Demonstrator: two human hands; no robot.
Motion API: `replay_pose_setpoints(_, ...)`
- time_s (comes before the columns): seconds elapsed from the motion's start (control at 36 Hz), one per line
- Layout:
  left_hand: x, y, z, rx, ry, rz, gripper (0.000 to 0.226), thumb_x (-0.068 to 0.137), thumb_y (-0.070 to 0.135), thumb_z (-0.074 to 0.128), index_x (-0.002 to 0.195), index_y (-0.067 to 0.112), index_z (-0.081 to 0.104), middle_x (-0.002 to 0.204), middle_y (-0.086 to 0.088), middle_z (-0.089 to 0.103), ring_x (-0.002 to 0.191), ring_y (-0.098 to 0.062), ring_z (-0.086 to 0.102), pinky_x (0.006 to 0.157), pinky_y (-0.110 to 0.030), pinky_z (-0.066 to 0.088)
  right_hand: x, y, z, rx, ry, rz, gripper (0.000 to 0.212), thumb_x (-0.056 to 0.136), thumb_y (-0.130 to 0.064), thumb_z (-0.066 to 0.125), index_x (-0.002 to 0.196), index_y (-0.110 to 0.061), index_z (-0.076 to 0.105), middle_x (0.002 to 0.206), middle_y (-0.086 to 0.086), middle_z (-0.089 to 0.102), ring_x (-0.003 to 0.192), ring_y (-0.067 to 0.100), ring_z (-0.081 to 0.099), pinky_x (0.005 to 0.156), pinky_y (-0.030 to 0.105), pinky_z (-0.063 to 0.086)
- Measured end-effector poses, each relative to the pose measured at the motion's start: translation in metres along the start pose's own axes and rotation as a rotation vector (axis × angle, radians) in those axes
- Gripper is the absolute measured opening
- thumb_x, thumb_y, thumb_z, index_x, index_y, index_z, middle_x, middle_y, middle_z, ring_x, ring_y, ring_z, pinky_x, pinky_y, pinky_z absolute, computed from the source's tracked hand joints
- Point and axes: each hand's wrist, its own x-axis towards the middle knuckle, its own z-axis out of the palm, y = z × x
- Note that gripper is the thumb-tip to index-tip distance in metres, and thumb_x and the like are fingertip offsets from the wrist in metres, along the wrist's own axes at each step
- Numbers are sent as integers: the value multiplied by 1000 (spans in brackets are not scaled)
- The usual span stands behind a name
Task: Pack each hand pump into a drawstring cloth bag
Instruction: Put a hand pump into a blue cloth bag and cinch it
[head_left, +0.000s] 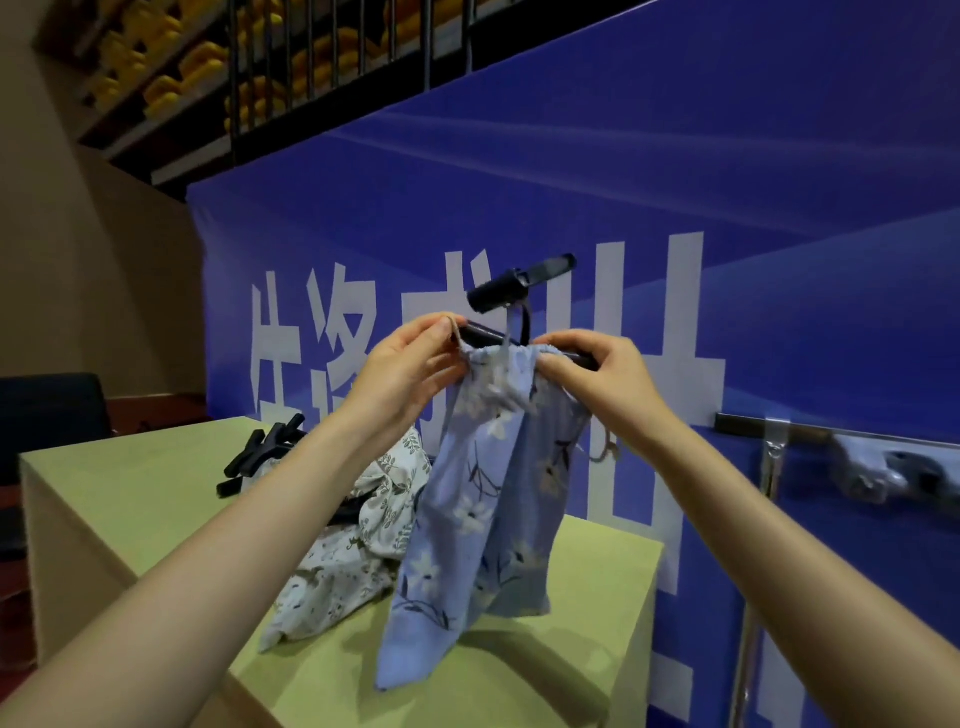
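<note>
A blue floral drawstring bag (488, 499) hangs upright in the air above the table, its gathered mouth held between both hands. A black hand pump (519, 286) stands inside it; its T-handle and hose stick out above the mouth. My left hand (410, 371) pinches the drawstring at the left side of the mouth. My right hand (602, 379) grips the cloth at the right side. A loose cord end (608, 452) dangles under my right wrist. Several more black pumps (265, 452) lie at the table's back left.
White leaf-print cloth bags (353, 551) are heaped on the green table (130, 499) behind the blue bag. A blue banner with white characters (675, 260) rises right behind the table. A metal stand with a clamp (774, 467) is at the right.
</note>
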Motion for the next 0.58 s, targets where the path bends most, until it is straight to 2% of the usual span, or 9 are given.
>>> replay_pose_setpoints(0.14,5,9,-2,154,20,32,17,97,14,53,94,16,69,91,0,72,83,-15,67,74,-21,55,0,-1,-5,-59,-110,33,11,89,-17,66,94,-26,71,85,-12,72,80,-2,66,73,17,53)
replay_pose_setpoints(0.19,6,11,2,218,-18,44,17,96,13,54,92,16,70,89,-2,71,83,-15,67,75,-22,54,-2,-2,-1,-45,-190,30,13,91,-15,64,96,-25,71,73,-18,71,71,-5,64,65,12,49)
replay_pose_setpoints(0.25,4,12,8,256,-66,15,16,95,13,55,92,14,71,82,-2,70,80,-15,65,76,-24,54,-1,-5,5,-61,-217,3,12,92,-13,61,100,-15,71,61,-23,64,58,-7,57,55,8,41)
replay_pose_setpoints(0.28,4,12,9,250,-71,-10,16,95,13,55,90,14,70,79,0,69,78,-14,64,77,-25,53,-1,-6,8,-74,-207,-12,13,92,-14,62,101,-13,71,62,-22,64,58,-7,56,55,8,40)
replay_pose_setpoints(0.36,2,13,4,172,-24,-100,15,95,14,55,87,16,68,75,2,69,74,-12,63,71,-24,51,-1,-5,15,-45,-164,-2,16,90,-17,65,105,-18,68,86,-11,66,74,-4,60,66,14,48)
replay_pose_setpoints(0.42,2,12,-3,313,31,-79,13,94,19,58,88,20,69,81,2,67,75,-13,62,63,-23,49,-2,-1,17,63,-128,51,22,89,-15,67,108,-22,62,93,-2,63,79,3,61,70,18,52)
replay_pose_setpoints(0.47,5,12,-11,462,75,-19,14,93,20,61,83,23,70,84,0,67,81,-17,64,67,-27,52,-3,1,21,150,-98,98,25,88,-14,67,110,-23,58,95,2,64,82,10,62,72,23,53)
replay_pose_setpoints(0.53,8,14,-16,606,68,7,13,93,23,61,85,18,70,85,-1,66,84,-20,62,75,-33,51,-2,2,25,186,-79,118,23,87,-14,69,106,-22,58,95,2,65,83,12,62,73,25,54)
replay_pose_setpoints(0.58,6,18,-15,733,19,16,24,94,29,58,90,7,67,81,-3,61,76,-19,55,68,-29,46,0,2,30,181,-72,109,18,86,-14,70,101,-19,62,92,1,67,84,12,63,75,28,53)
